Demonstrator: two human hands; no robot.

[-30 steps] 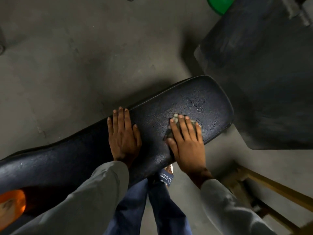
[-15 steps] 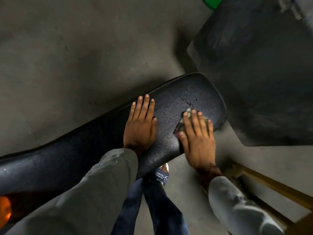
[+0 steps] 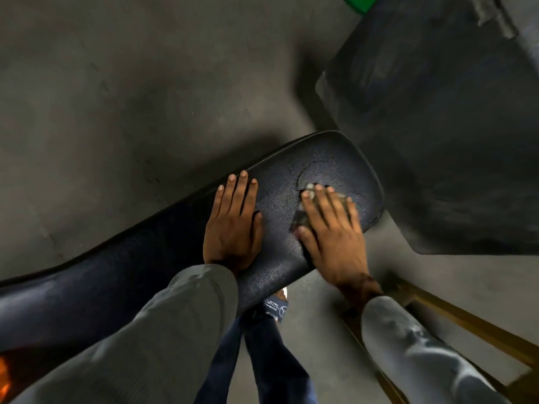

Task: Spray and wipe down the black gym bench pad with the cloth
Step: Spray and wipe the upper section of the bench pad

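The black gym bench pad [image 3: 145, 266] runs from lower left up to a rounded end at centre right, its textured top wet near that end. My left hand [image 3: 233, 225] lies flat on the pad, fingers spread, holding nothing. My right hand [image 3: 332, 228] presses a small crumpled grey cloth [image 3: 306, 217] onto the pad close to the rounded end; most of the cloth is hidden under my palm and fingers. A curved wet streak arcs just above my right fingertips. No spray bottle is in sight.
A large black rubber mat [image 3: 452, 141] covers the floor at upper right, with a green object [image 3: 360, 2] at the top edge. Yellow metal frame bars [image 3: 466, 325] run at lower right. My legs and a sandal [image 3: 275, 306] stand under the pad. Grey concrete floor [image 3: 116, 97] surrounds it.
My right hand has slid the cloth toward the pad's rounded end, leaving a curved wet streak. My left hand has shifted along the pad toward the same end.
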